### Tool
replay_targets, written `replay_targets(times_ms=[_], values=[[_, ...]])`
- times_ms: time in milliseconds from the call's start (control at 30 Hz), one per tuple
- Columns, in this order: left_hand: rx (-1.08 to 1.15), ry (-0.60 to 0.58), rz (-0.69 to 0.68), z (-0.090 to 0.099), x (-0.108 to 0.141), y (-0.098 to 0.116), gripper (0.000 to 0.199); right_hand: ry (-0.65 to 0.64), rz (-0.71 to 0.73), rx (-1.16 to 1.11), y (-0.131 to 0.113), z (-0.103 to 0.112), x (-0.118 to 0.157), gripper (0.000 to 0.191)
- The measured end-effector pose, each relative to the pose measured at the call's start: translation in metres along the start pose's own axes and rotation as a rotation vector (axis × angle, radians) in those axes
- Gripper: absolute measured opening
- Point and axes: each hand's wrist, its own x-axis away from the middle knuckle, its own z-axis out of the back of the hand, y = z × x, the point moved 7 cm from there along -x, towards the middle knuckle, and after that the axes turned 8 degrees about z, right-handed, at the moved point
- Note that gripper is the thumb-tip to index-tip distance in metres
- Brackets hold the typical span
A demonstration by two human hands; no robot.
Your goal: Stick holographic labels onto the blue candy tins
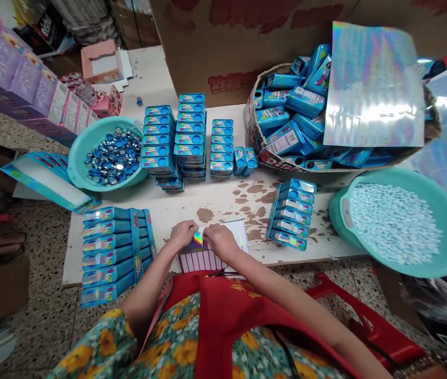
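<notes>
Near the table's front edge, my left hand point(185, 233) and my right hand point(218, 241) are closed close together, with a small shiny holographic piece point(198, 236) pinched between them. Beneath them lies a whitish sheet point(239, 234), partly covered by my right hand. A sheet with pink-lined strips point(199, 261) lies just in front of my body. On the right stands a row of blue tins point(291, 215). To the left, more blue tins point(107, 258) lie in a fanned row.
Stacks of blue tins point(190, 129) stand behind my hands. A teal basin point(77, 158) of metal caps is at left, another teal basin point(336, 213) of pale candies at right. Behind is a carton point(251, 123) of tins under a holographic sheet point(373, 89).
</notes>
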Motion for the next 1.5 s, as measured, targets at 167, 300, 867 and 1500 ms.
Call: replay_targets(times_ms=[167,300,867,1500], values=[[0.265,0.043,-0.281,0.012,0.015,0.044,0.036,0.220,-0.262,-0.479,0.037,0.039,0.022,0.006],[0.467,-0.433,-0.416,-0.020,0.030,0.104,0.032,0.411,-0.379,-0.691,0.067,0.066,0.053,0.006],[0.232,-0.394,-0.673,-0.062,-0.068,0.340,0.009,1.049,-0.843,-0.211,0.247,0.170,0.146,0.011],[-0.306,0.068,-0.205,0.008,-0.061,0.130,0.028,0.875,-0.495,-0.187,0.126,0.141,0.115,0.027]])
